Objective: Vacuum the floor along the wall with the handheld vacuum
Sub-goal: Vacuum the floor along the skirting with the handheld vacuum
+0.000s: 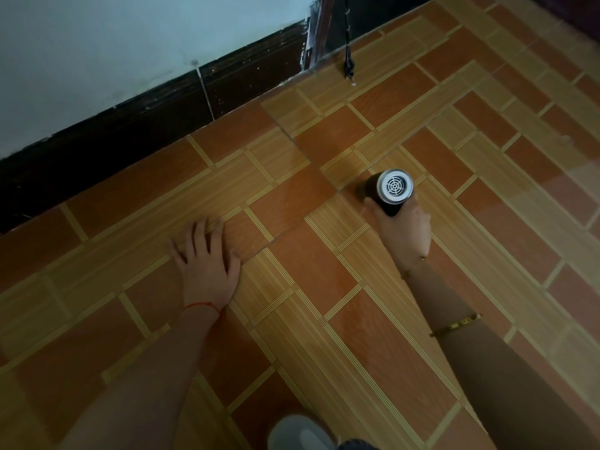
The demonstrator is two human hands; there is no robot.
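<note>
The right hand (402,228) gripped the handheld vacuum (388,191), nose to the floor (324,271) and apart from the wall (97,60); left hand (204,264) lay flat, fingers spread; the skirting strip looked yet unswept

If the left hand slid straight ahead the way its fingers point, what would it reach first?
Only bare tiled floor lies ahead of the left hand, flat on the tiles; then probably the dark skirting board along the wall.
</note>
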